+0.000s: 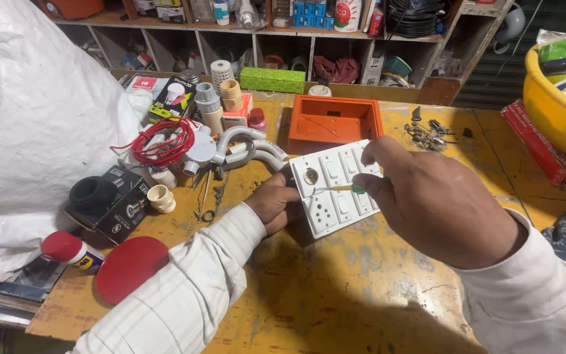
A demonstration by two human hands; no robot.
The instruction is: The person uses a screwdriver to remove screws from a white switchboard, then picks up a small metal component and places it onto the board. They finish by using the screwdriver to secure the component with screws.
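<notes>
A white switch plate (335, 196) with several rocker switches, a socket and a round knob hole lies tilted on the yellow table (335, 288). My left hand (273, 204) grips the plate's left edge and holds it steady. My right hand (427, 203) is shut on a small green-handled screwdriver (345, 189), whose thin shaft points left toward the plate's upper left part. An orange plastic box (332, 121), open side up, stands just behind the plate.
Several loose screws (427, 134) lie at the back right. White conduit bends (247, 151), a red wire coil (162, 145), small boxes, a black ring (93, 195), a red disc (131, 267) and a spray can (72, 251) crowd the left. A yellow tub (555, 111) sits at right.
</notes>
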